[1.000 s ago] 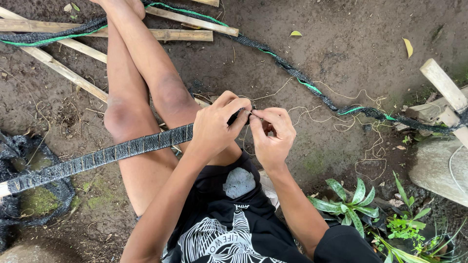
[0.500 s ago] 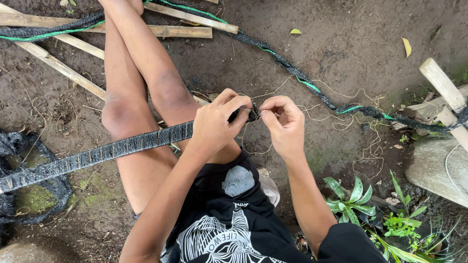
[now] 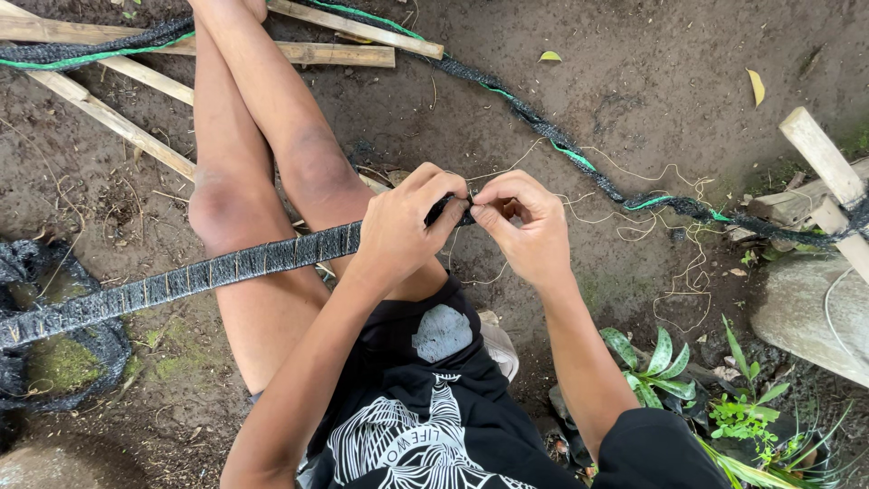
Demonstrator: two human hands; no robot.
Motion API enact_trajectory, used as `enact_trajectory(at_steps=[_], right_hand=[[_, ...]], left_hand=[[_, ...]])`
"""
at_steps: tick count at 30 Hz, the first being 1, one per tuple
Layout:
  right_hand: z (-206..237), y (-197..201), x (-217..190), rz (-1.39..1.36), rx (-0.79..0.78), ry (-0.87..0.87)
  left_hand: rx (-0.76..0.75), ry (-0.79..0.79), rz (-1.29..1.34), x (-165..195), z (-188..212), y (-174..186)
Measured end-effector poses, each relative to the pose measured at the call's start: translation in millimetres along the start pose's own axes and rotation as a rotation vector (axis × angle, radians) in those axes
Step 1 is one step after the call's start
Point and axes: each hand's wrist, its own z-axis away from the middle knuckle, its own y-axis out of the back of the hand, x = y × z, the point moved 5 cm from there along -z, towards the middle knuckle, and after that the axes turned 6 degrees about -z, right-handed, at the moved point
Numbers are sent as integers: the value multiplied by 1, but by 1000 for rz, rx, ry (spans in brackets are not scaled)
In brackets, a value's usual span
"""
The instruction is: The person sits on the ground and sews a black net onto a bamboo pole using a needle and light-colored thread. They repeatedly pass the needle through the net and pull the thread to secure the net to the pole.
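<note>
two hands pinching one rolled black net strip (image 3: pixel 226 272), left hand (image 3: pixel 398 226) gripping it, right hand (image 3: pixel 529 226) touching its end

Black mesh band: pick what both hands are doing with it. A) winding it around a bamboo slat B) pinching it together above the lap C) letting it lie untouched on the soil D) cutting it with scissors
B: the left hand and right hand meet fingertip to fingertip on the black mesh band, which stretches across the bare knees; no tool is visible.
</note>
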Motion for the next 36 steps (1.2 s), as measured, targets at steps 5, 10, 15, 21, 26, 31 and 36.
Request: enact_trajectory(at_steps=[5, 10, 15, 21, 26, 31, 36], right_hand=[[-1, 4, 2, 12, -16, -74], [-5, 7, 3, -60, -18, -123], [-6, 7, 3, -65, -24, -141], [4, 8, 3, -34, 27, -115], [15, 10, 0, 25, 57, 15], [22, 10, -10, 142, 89, 168], [26, 3, -20, 198, 97, 264]], left_hand=[[-50, -55, -50, 0, 1, -1], [-74, -91, -55, 2, 2, -1], [-86, -39, -96, 3, 1, -6], [22, -33, -94, 7, 2, -4], [-20, -101, -40, 4, 2, -1], [-125, -61, -41, -1, 2, -3], [-117, -38, -8, 1, -1, 4]])
